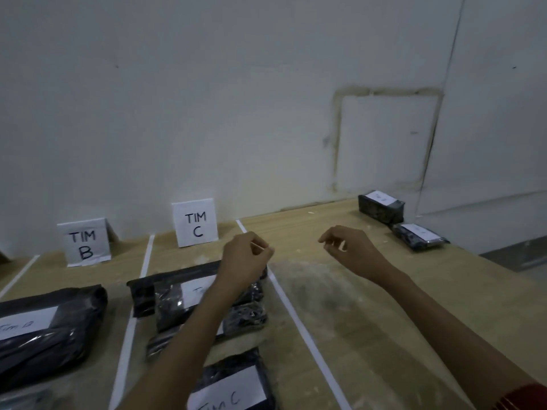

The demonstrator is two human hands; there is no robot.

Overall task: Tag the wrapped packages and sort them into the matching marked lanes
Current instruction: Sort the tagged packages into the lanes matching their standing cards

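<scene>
Sorting step, likely between packages. Left hand curled over TIM C lane pile, pinching thin pale strip. Right hand loosely curled, empty. Boxy package and flat package wait far right on table. Next: reach there, read tag.

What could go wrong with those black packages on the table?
1. The pile in front of the TIM C sign is stacked crooked, right by the white tape line; it might slide across.
2. The far right package lies near the edge of the table; a bump might knock it off.
3. The left hand pinches a thin pale sliver above the pile; it could drop and get lost.
</scene>
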